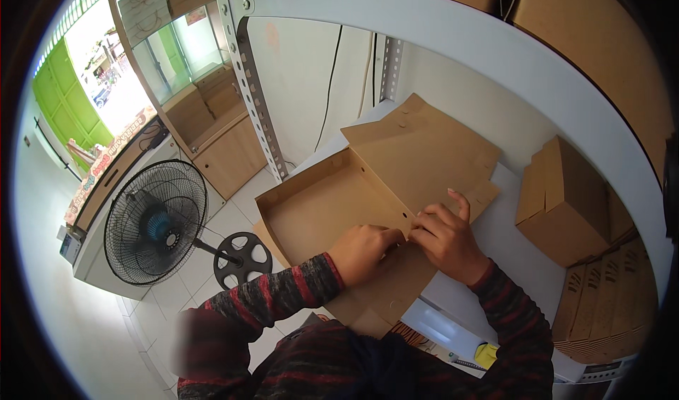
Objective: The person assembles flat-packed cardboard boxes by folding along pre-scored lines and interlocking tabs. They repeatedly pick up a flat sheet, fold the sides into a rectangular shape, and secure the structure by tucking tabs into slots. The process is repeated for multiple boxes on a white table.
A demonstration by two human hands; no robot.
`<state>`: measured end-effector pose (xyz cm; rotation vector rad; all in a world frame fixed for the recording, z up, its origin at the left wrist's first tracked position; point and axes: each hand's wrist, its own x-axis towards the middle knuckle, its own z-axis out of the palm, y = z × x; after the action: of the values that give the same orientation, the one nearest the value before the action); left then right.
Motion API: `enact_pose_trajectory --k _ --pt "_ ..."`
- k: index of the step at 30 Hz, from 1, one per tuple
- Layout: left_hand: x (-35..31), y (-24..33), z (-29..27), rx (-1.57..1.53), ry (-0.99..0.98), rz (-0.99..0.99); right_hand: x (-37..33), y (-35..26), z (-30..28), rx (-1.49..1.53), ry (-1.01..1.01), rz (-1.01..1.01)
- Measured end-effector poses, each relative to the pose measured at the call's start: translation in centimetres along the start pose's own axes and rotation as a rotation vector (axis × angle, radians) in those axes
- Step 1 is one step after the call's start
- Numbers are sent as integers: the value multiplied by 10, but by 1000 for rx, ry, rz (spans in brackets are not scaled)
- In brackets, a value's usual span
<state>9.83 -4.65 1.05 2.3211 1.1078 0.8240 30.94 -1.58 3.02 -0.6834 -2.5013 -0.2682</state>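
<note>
A brown cardboard box [318, 198], partly folded, lies in front of me on a white shelf surface. Its far and left walls stand up, and a wide lid panel [424, 138] spreads flat toward the back right. My left hand [366, 253] is closed on the cardboard near the box's right front corner, its fingertips partly hidden. Right beside it, my right hand [445, 237] pinches the same corner between thumb and fingers, with one finger raised. A front flap [382, 297] reaches out toward my body beneath both hands.
Folded boxes [566, 202] and a stack of flat cartons [601, 294] stand at the right. A metal shelf post [247, 82] rises behind. At left are a black fan [157, 223] and a glass-fronted cabinet [187, 82]. A yellow item [486, 355] lies near my right forearm.
</note>
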Motion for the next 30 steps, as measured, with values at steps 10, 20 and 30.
enact_pose_trajectory --k 10,20,30 --pt "18 -3 4 9 -48 -62 -6 1 12 -34 -52 23" --pt "20 -6 -2 -135 -118 -160 -4 4 6 107 -60 84" --pt "-54 11 -78 30 266 -95 -15 56 -31 -17 16 816"
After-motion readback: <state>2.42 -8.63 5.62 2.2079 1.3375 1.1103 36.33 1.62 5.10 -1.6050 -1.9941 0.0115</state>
